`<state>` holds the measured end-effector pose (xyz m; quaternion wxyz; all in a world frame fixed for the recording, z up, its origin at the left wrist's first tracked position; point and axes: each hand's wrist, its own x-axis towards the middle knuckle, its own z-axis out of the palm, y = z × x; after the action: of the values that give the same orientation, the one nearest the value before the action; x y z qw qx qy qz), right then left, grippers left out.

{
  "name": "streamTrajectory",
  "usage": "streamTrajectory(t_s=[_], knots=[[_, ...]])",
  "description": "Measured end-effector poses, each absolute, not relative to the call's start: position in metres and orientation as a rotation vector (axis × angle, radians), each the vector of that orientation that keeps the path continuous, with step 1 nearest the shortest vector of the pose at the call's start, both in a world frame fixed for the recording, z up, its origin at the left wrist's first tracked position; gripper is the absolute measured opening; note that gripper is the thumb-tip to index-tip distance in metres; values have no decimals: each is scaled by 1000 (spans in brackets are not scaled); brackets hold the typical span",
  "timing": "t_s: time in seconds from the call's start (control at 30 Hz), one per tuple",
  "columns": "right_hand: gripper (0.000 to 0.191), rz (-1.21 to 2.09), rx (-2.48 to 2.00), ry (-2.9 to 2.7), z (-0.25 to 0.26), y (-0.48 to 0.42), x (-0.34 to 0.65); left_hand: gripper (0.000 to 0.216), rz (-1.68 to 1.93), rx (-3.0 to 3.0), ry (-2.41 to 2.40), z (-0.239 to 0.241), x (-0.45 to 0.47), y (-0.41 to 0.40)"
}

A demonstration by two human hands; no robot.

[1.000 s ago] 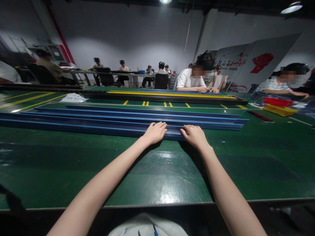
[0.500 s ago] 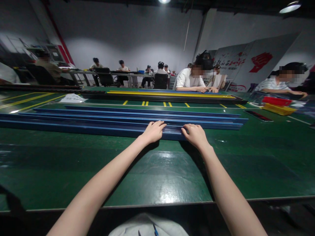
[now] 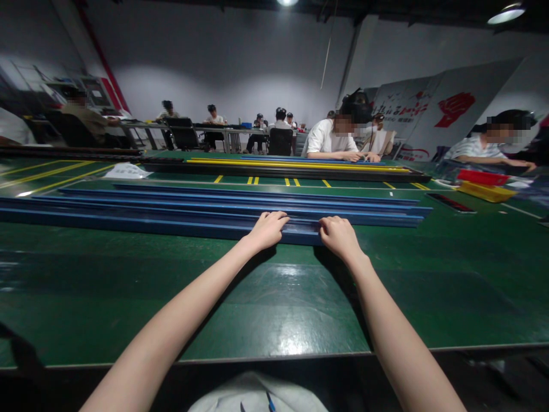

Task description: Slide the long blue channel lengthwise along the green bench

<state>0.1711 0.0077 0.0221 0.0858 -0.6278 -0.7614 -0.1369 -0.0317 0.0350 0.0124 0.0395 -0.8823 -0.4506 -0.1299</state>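
Observation:
Several long blue strips point(image 3: 171, 212) lie side by side across the green table point(image 3: 278, 309). My left hand point(image 3: 269, 229) rests on the nearest blue strip point(image 3: 128, 226), fingers curled over its top edge. My right hand point(image 3: 338, 236) sits a little to the right on the same strip near its right end, fingers bent and closed over it. Both arms reach straight forward from the table's near edge.
Farther back lies a black rail with yellow and blue strips point(image 3: 291, 166). A red tray point(image 3: 484, 176) and a yellow tray point(image 3: 486, 191) stand at the right, a dark flat item point(image 3: 450, 202) near them. Several people sit at tables behind. A white sheet point(image 3: 126, 170) lies at back left.
My right hand's fingers have curled tighter over the strip. My left hand has shifted very slightly. The strips have stayed in place.

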Motion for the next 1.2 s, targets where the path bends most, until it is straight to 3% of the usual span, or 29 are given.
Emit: streamTrajectory(t_s=[0.17, 0.47, 0.77, 1.2], knots=[[31, -349, -1804, -2322, 21, 8, 171, 36, -486, -2651, -1391, 10, -28, 33], [32, -266, -1661, -2363, 17, 9, 166, 41, -451, -2589, -1367, 7, -26, 29], [37, -323, -1786, -2274, 19, 9, 175, 40, -389, -2625, -1426, 7, -26, 30], [30, -326, -1870, -2240, 22, 8, 175, 49, -423, -2670, -1315, 11, -31, 32]])
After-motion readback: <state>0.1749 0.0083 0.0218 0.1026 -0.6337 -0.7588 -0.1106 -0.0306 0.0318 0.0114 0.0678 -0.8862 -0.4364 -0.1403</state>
